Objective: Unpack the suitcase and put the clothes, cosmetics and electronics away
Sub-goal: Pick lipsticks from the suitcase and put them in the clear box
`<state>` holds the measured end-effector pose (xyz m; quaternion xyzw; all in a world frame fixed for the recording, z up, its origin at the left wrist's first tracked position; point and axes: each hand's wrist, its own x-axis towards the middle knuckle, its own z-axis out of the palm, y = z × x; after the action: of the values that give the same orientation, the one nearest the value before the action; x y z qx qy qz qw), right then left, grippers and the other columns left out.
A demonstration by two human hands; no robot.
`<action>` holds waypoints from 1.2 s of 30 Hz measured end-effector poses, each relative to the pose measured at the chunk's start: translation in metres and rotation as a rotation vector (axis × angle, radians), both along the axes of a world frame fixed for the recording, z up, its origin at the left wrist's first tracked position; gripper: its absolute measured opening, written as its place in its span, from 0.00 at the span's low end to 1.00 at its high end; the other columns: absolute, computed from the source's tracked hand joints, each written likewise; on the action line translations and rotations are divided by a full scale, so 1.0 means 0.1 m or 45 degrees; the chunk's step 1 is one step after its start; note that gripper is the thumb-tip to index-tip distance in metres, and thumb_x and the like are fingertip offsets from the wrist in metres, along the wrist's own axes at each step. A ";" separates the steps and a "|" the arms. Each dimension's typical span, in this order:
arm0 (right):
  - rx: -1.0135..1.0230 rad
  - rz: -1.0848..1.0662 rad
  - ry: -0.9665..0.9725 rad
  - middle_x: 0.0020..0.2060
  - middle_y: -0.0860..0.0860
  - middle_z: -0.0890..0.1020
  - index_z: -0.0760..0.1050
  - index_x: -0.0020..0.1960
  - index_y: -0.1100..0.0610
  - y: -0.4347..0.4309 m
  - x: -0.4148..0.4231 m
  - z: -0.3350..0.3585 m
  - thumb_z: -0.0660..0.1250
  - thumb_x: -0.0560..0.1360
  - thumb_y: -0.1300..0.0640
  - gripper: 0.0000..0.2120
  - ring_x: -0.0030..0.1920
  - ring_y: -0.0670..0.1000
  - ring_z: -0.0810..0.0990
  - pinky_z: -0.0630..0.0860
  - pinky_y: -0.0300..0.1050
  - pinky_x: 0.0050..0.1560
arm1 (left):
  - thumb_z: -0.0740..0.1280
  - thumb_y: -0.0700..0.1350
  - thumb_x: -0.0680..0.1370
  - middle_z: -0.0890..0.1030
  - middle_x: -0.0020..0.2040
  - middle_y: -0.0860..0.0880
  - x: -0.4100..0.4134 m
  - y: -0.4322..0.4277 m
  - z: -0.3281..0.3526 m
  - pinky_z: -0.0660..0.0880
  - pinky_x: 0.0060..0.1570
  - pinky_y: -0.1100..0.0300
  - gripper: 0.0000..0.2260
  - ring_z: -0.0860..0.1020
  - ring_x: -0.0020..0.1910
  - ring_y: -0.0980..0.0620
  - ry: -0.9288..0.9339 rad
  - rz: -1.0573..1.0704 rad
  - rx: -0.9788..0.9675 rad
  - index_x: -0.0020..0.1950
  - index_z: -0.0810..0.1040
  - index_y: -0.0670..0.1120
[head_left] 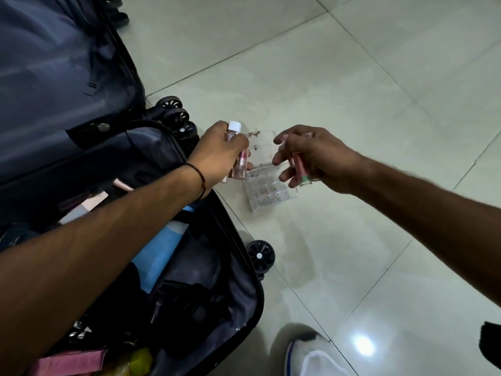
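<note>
A dark blue suitcase lies open on the floor at the left. My left hand is closed around a small clear bottle with a white cap and pinkish contents. My right hand grips a slim pink tube with a green end. Between and just below both hands a clear acrylic organiser with small compartments stands on the floor. Inside the suitcase lie a light blue item, dark pouches and a pink strap.
Pale glossy floor tiles spread to the right and behind. Suitcase wheels stick out by the organiser. My white shoe is at the bottom, with a dark object at the right edge.
</note>
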<state>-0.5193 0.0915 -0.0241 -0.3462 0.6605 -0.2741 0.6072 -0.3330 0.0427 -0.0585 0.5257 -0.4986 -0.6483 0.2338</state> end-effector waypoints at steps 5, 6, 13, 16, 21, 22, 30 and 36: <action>0.177 -0.376 -0.583 0.51 0.58 0.86 0.70 0.54 0.61 0.18 0.09 -0.04 0.58 0.80 0.61 0.06 0.40 0.57 0.85 0.84 0.48 0.41 | 0.62 0.40 0.81 0.82 0.40 0.44 0.04 0.16 0.05 0.81 0.37 0.51 0.04 0.81 0.31 0.49 0.207 0.054 0.102 0.54 0.73 0.40; 0.178 -0.393 -0.621 0.51 0.57 0.86 0.70 0.54 0.60 0.20 0.11 -0.06 0.59 0.80 0.61 0.05 0.39 0.56 0.85 0.84 0.47 0.40 | 0.62 0.40 0.81 0.82 0.39 0.45 0.04 0.17 0.06 0.82 0.37 0.51 0.04 0.82 0.32 0.50 0.217 0.060 0.119 0.54 0.74 0.40; 0.079 -0.273 -0.756 0.51 0.51 0.84 0.75 0.61 0.56 0.23 0.19 -0.09 0.62 0.82 0.54 0.10 0.34 0.49 0.82 0.78 0.40 0.29 | 0.62 0.40 0.80 0.81 0.41 0.42 0.01 0.25 0.07 0.81 0.43 0.46 0.04 0.83 0.35 0.46 0.166 0.035 0.175 0.52 0.73 0.41; -0.006 -0.223 -0.707 0.51 0.51 0.84 0.74 0.62 0.55 0.25 0.15 -0.09 0.61 0.83 0.55 0.10 0.34 0.51 0.82 0.75 0.40 0.28 | 0.62 0.40 0.80 0.81 0.42 0.42 0.02 0.26 0.09 0.81 0.42 0.48 0.04 0.82 0.35 0.47 0.155 0.008 0.195 0.53 0.72 0.41; -0.141 -0.172 -0.442 0.50 0.53 0.84 0.73 0.56 0.54 0.30 0.08 -0.11 0.62 0.83 0.52 0.07 0.41 0.54 0.81 0.75 0.43 0.30 | 0.63 0.39 0.80 0.81 0.38 0.43 0.04 0.23 0.11 0.82 0.37 0.52 0.03 0.82 0.31 0.48 0.160 0.091 0.287 0.47 0.74 0.41; -0.163 -0.172 -0.394 0.50 0.53 0.84 0.73 0.56 0.53 0.31 0.07 -0.11 0.62 0.83 0.51 0.06 0.41 0.54 0.80 0.74 0.43 0.30 | 0.63 0.39 0.80 0.81 0.38 0.43 0.03 0.22 0.11 0.81 0.36 0.52 0.03 0.82 0.30 0.48 0.163 0.108 0.306 0.47 0.74 0.41; -0.275 -0.213 -0.329 0.52 0.58 0.83 0.74 0.51 0.52 0.30 0.00 -0.15 0.66 0.81 0.55 0.01 0.48 0.57 0.72 0.73 0.42 0.32 | 0.63 0.38 0.79 0.80 0.40 0.42 0.01 0.20 0.10 0.81 0.38 0.51 0.01 0.82 0.34 0.46 0.109 0.069 0.344 0.48 0.73 0.42; -0.265 -0.301 -0.421 0.45 0.53 0.80 0.75 0.51 0.52 0.27 0.00 -0.20 0.67 0.81 0.56 0.01 0.38 0.50 0.71 0.72 0.40 0.30 | 0.63 0.38 0.79 0.84 0.37 0.43 -0.01 0.18 0.07 0.81 0.40 0.49 0.05 0.83 0.33 0.47 0.116 0.039 0.364 0.54 0.73 0.41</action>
<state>-0.5189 0.1186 -0.0438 -0.2776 0.5563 -0.4628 0.6319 -0.3337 0.0611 -0.0515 0.5312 -0.3821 -0.7323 0.1888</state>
